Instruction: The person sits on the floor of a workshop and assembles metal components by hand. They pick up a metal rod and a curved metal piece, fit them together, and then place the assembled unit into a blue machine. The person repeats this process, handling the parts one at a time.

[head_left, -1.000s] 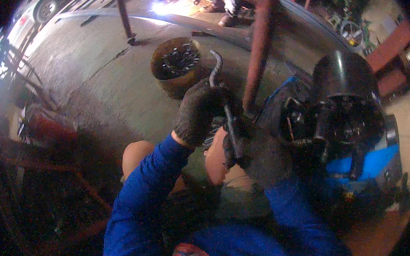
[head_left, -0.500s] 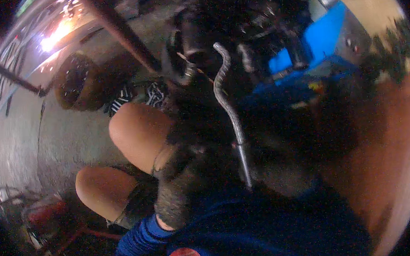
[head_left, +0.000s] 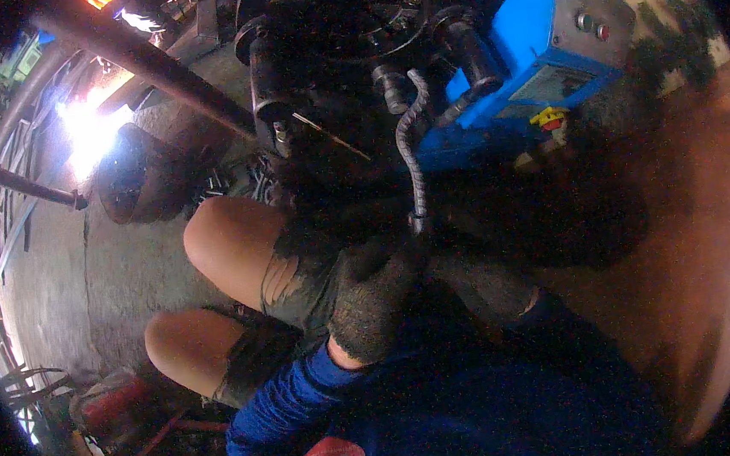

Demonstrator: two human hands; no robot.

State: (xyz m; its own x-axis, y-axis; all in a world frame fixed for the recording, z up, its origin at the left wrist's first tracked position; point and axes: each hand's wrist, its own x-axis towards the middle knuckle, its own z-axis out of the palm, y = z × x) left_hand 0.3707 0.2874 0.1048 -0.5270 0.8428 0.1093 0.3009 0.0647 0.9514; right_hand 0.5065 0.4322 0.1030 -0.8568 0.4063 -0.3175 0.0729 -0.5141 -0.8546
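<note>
My left hand (head_left: 371, 300), in a dark knitted glove, is closed around the lower end of a short ribbed hose (head_left: 411, 151) with a metal fitting. My right hand (head_left: 485, 283), also gloved, grips the same hose end right beside it. The hose rises and curves toward the black head (head_left: 344, 67) of a blue machine (head_left: 539, 43). Both my bare knees (head_left: 220, 244) show at the left, below my blue sleeves.
A rusty steel tube (head_left: 146, 61) slants across the upper left. A round dark bucket (head_left: 134, 177) stands on the concrete floor beside loose metal parts (head_left: 229, 183). Bright glare (head_left: 87, 134) lies on the floor behind it. The machine has buttons and a yellow tag (head_left: 549, 115). Red metal scraps (head_left: 131, 409) lie at the lower left.
The view has swung so the machine now sits at the top, closer. Both hands still hold the hose, now lower in the picture and pointing up at the machine head.
</note>
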